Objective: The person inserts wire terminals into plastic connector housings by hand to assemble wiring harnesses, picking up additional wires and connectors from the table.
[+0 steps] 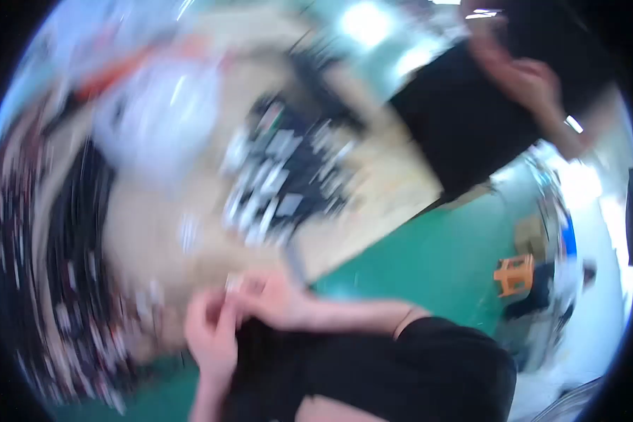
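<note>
Close together at the near table edge, my two hands meet in front of my body. My left hand [213, 330] has its fingers curled toward the thumb. My right hand [273, 299] pinches a small whitish piece [231, 283] between its fingertips, which touch or nearly touch the left ones. Blur hides what the piece is, and whether the left fingers grip it too. Beyond them on the light wooden table [373, 204] lies a dark spread of many small white and grey pieces [281, 176].
A whitish plastic bag [162, 116] sits at the far left, by an orange strip [133, 63]. Dark rows of blurred items [77, 232] line the left. A co-worker in black [471, 112] stands across the table at right. An orange stool [515, 275] is on the green floor [415, 267].
</note>
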The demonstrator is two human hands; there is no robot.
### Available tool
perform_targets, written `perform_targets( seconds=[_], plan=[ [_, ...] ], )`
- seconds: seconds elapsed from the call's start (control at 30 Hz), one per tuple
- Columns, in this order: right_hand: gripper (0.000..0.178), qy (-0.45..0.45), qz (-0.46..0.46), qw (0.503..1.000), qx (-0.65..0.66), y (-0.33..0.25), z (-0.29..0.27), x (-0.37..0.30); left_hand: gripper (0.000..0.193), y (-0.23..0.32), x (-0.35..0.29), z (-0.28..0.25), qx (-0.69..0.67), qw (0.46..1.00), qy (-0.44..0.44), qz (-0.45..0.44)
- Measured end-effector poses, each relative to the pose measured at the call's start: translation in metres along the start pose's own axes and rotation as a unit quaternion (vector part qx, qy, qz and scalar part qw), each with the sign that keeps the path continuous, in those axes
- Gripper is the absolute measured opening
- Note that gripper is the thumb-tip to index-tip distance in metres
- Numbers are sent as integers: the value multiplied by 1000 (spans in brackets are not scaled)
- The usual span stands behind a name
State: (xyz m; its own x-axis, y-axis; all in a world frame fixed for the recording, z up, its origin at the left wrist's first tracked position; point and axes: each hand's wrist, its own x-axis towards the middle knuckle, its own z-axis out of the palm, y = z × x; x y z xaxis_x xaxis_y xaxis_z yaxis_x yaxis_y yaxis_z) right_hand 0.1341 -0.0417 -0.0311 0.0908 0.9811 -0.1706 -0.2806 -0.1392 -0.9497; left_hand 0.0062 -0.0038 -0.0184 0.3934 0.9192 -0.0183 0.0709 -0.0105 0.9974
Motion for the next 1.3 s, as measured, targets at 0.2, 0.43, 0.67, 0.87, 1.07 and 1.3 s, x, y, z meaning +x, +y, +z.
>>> perform_targets(
  seconds=[0.2, 0.43, 0.67, 0.87, 1.07, 1.3],
  plan=[
    [24, 38, -113, 959, -256, -7, 18, 0, 19, -33, -3, -18, 55, 996, -8, 66],
    [20, 6, -37, 993, -111, -11, 32, 8, 16, -24, -8, -25, -130, 990, -40, 27],
    [16, -22, -81, 983, -162, -20, 32, 10, 17, -14, -13, -22, -188, 981, -38, 41],
    [21, -7, -149, 980, -133, -34, 40, -6, 19, 3, -25, -18, -181, 980, -63, 46],
    [23, 32, -173, 975, -137, -44, 35, -20, 22, 12, -35, -18, -164, 979, -105, 67],
    [11, 93, -146, 958, -227, -43, 8, -12, 17, 38, -36, -11, -138, 981, -134, -35]
  ],
)
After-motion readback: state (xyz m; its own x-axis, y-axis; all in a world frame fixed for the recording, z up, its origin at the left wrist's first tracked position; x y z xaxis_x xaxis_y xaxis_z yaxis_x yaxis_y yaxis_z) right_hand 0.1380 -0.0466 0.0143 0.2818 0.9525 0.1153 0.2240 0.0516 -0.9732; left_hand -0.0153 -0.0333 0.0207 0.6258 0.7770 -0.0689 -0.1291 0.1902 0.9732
